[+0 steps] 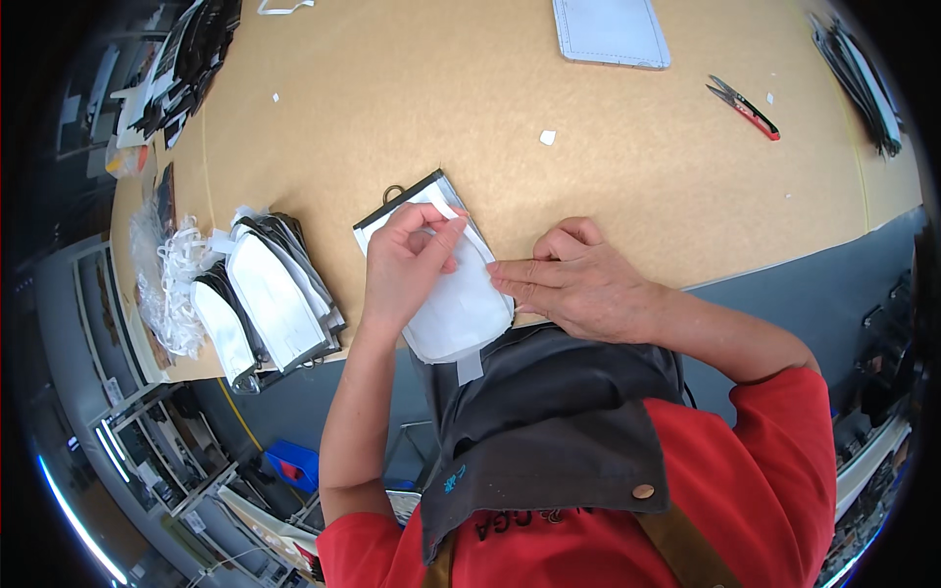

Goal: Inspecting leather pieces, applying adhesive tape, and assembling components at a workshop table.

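Observation:
A white panel (pixel 456 314) with a rounded lower end lies at the table's front edge and overhangs toward my lap. Its far end has a dark band (pixel 412 196) and a small metal ring (pixel 394 193). A grey tab (pixel 470 367) hangs from the near end. Above the panel, my left hand (pixel 412 260) pinches a narrow white strip (pixel 444 203) along the right side. My right hand (pixel 588 284) grips the panel's right edge, fingertips on top; what lies beneath them is hidden.
Stacked white and dark panels (pixel 279 294) stand at the left, beside a bundle of white strips (pixel 183 284). Red-and-black thread snips (pixel 745 108) and a grey rounded panel (pixel 613 34) lie farther off. More stacks (pixel 196 69) sit far left and far right (pixel 858 83).

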`<state>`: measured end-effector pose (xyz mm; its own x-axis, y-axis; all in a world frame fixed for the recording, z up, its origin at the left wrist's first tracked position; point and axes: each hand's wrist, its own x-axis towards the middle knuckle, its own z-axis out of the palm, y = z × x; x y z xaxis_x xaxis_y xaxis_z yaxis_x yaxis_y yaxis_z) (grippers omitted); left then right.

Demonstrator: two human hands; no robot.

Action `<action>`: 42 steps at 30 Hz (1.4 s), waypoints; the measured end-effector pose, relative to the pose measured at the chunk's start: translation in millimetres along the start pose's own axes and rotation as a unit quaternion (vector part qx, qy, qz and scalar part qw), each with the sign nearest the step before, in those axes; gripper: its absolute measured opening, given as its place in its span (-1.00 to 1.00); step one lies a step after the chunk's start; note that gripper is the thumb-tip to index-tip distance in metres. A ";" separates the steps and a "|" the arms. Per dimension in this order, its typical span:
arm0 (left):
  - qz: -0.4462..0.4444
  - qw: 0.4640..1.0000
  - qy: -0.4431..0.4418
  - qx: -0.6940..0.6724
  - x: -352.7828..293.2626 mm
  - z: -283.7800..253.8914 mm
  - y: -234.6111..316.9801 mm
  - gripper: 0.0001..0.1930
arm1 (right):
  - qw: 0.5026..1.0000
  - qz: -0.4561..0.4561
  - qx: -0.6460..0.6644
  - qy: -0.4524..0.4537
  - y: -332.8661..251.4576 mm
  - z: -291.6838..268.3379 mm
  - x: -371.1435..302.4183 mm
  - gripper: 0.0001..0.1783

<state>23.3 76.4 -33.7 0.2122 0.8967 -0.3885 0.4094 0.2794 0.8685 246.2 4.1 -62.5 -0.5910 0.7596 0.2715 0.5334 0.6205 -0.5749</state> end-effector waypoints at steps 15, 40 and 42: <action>0.014 0.995 0.051 0.084 10.1 4.4 0.7 -0.82 | 1.000 -0.012 0.010 0.008 0.4 0.0 0.7 -0.63; 0.006 0.994 0.098 0.045 25.6 0.7 5.1 -0.80 | 1.000 -0.015 0.020 -0.001 0.3 -1.5 1.0 -0.67; 0.001 0.993 0.104 0.050 25.0 2.2 8.0 -0.80 | 1.000 -0.015 0.016 0.000 0.9 -0.6 1.3 -0.64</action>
<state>33.9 100.3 -37.1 0.0291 0.9518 -0.3054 0.4972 0.2512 0.8305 246.2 5.8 -62.2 -0.6068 0.7405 0.2888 0.4957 0.6366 -0.5908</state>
